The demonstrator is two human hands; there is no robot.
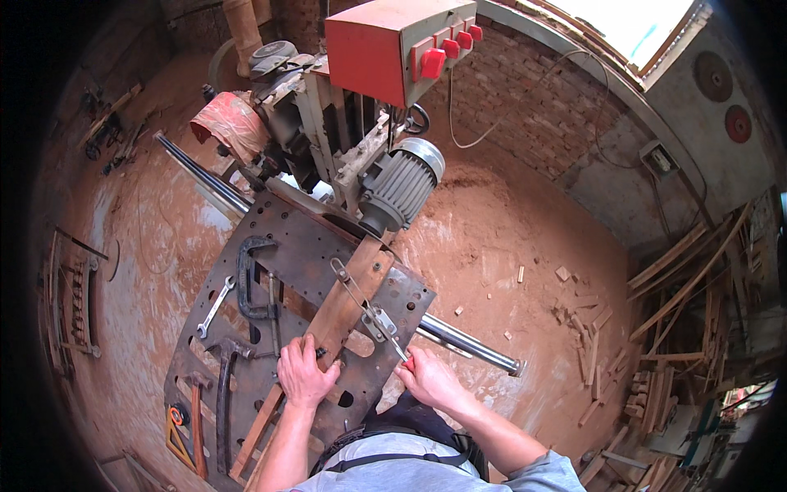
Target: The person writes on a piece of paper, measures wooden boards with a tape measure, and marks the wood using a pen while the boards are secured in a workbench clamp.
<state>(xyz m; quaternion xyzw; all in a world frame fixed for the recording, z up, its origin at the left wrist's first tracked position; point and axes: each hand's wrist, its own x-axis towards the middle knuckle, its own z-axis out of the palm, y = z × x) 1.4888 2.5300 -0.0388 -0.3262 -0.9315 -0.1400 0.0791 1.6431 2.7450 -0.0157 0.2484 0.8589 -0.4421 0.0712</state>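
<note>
A wooden board (348, 299) lies slantwise on a steel machine table (283, 221). My left hand (305, 373) is closed on the board's near end, its thumb toward the right. A metal toggle clamp (379, 323) sits at the board's right edge, with a slotted metal bar (348, 281) crossing the board above it. My right hand (430, 379) is closed round the clamp's lever, at what looks like a small red grip. Further off, a grey electric motor (402, 187) stands just past the board's far end.
Left on the table lie a G-clamp (245, 279), a wrench (216, 307), a dark-handled hammer (223, 402) and a wooden-handled hammer (197, 426). A red control box (373, 57) overhangs the machine. Steel rails (471, 344) jut out sideways. Wood offcuts (590, 328) litter the dusty floor.
</note>
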